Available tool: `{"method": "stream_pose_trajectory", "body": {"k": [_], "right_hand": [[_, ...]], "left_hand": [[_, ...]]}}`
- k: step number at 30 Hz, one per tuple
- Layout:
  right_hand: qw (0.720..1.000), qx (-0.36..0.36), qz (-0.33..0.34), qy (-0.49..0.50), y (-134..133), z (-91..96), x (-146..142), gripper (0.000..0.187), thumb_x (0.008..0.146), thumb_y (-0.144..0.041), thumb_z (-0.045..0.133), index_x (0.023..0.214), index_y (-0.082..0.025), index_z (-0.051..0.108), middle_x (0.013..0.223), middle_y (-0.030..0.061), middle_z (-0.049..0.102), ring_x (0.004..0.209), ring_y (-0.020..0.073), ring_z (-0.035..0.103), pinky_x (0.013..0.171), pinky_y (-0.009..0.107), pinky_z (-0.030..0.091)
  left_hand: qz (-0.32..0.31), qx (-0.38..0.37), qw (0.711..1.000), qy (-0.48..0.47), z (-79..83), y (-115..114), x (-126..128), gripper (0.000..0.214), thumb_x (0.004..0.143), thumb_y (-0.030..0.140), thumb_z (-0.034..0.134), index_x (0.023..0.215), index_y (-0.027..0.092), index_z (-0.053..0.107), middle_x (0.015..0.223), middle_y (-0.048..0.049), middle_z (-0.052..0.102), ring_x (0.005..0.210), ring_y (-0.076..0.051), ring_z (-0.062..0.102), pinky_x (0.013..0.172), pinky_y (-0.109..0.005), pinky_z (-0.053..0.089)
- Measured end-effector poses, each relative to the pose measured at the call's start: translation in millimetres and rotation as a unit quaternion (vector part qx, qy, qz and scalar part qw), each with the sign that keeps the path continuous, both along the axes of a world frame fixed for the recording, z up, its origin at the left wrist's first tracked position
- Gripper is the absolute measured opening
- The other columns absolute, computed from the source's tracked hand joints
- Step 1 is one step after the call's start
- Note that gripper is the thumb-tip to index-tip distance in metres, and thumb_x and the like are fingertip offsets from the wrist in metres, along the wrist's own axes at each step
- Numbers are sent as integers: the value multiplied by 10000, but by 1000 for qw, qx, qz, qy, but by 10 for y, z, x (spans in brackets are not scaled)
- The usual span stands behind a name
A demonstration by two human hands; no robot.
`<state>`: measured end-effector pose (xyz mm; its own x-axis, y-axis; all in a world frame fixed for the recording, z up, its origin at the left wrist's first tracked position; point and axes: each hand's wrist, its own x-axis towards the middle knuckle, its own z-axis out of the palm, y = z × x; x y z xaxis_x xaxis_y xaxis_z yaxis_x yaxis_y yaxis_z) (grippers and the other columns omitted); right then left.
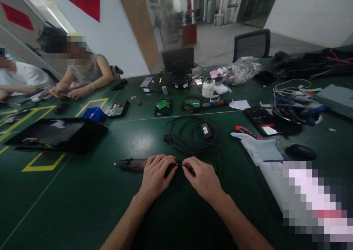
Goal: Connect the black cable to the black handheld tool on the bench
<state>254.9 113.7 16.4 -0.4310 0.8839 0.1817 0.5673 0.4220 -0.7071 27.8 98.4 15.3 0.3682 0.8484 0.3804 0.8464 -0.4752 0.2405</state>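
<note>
An electric screwdriver [131, 164] lies along the green table, its bit pointing left. My left hand [159, 171] is wrapped round its rear end. Close by on the right, my right hand [202, 176] pinches a small dark cable plug [180, 164] between thumb and fingertips. The plug meets the screwdriver's tail between the two hands; whether it is fully seated I cannot tell. Just beyond the hands, the coiled black power cable [190, 152] rests with a small labelled box [206, 130] and a wall plug [166, 138].
Past the cable sit several opened hard drives [163, 106] and another screwdriver [217, 103]. On the right are a phone [260, 120], a light glove [260, 147], a red-handled tool [246, 131] and a mouse [303, 151]. A black bin [52, 136] and co-workers are left.
</note>
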Motion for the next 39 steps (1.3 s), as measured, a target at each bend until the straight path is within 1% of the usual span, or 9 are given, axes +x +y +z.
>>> {"method": "stream_pose_trajectory", "body": {"k": [2, 5, 10, 15, 20, 24, 29, 33, 39], "right_hand": [[1000, 0, -1, 1, 1, -1, -4, 120, 1045, -211, 563, 1111, -256, 652, 1085, 21, 731, 929, 187, 701, 790, 302, 496], [1000, 1, -2, -1, -2, 0, -8, 119, 1046, -215, 561, 1110, -260, 651, 1083, 20, 731, 924, 189, 702, 779, 301, 490], [1000, 2, -4, 1, -6, -5, -6, 109, 1043, -213, 573, 1106, -264, 645, 1070, 13, 727, 920, 188, 699, 785, 307, 484], [1000, 1, -2, 1, -5, -15, -6, 107, 1047, -218, 569, 1110, -262, 643, 1078, 11, 722, 930, 185, 695, 801, 305, 487], [1000, 2, -2, 2, -3, -7, -2, 109, 1046, -220, 570, 1113, -262, 644, 1075, 11, 724, 923, 183, 696, 792, 303, 486], [1000, 0, 4, -1, 0, 11, 6, 111, 1046, -222, 568, 1114, -259, 648, 1083, 19, 725, 919, 184, 699, 778, 301, 488], [1000, -2, 1, -2, 1, 1, 4, 111, 1040, -214, 576, 1113, -258, 647, 1080, 12, 726, 912, 180, 700, 770, 302, 486], [1000, 6, 0, 2, 1, -21, -1, 107, 1044, -216, 568, 1104, -255, 648, 1078, 17, 730, 910, 180, 702, 773, 302, 484], [1000, 15, -1, 4, 0, -12, 0, 115, 1045, -211, 564, 1102, -255, 653, 1072, 16, 732, 907, 178, 701, 777, 302, 486]], "left_hand": [[3, 0, 1000, -2, 2, -1, 2, 171, 1001, 274, 652, 1169, 261, 679, 1267, -22, 760, 1147, -264, 671, 964, -457, 446], [-11, -4, 1000, 4, 16, -5, 9, 243, 991, 236, 639, 1227, 277, 677, 1311, -19, 746, 1186, -272, 660, 972, -456, 451], [1, 21, 1000, 3, 7, 5, 12, 147, 1009, 273, 640, 1142, 267, 700, 1246, -28, 772, 1132, -264, 684, 947, -444, 463], [-15, 16, 1000, 12, -5, 11, 0, 210, 986, 262, 660, 1189, 289, 710, 1292, -14, 758, 1162, -272, 676, 953, -445, 468], [5, 27, 1000, 9, -2, 13, 9, 126, 996, 291, 673, 1112, 261, 713, 1229, -27, 778, 1122, -264, 691, 937, -438, 468], [-12, 8, 1000, 7, 8, 5, 10, 184, 1000, 271, 659, 1178, 278, 702, 1282, -20, 760, 1163, -261, 676, 960, -444, 462], [6, 20, 1000, 2, -9, 13, 5, 130, 1016, 303, 661, 1135, 263, 695, 1239, -21, 774, 1127, -257, 687, 946, -445, 459], [-7, 10, 1000, 6, -6, 15, 7, 190, 1010, 284, 662, 1197, 280, 689, 1291, -12, 757, 1164, -263, 673, 958, -451, 454], [8, 22, 1000, 4, 9, 10, 14, 119, 1005, 298, 674, 1116, 264, 698, 1230, -19, 777, 1123, -264, 689, 938, -444, 458]]}}
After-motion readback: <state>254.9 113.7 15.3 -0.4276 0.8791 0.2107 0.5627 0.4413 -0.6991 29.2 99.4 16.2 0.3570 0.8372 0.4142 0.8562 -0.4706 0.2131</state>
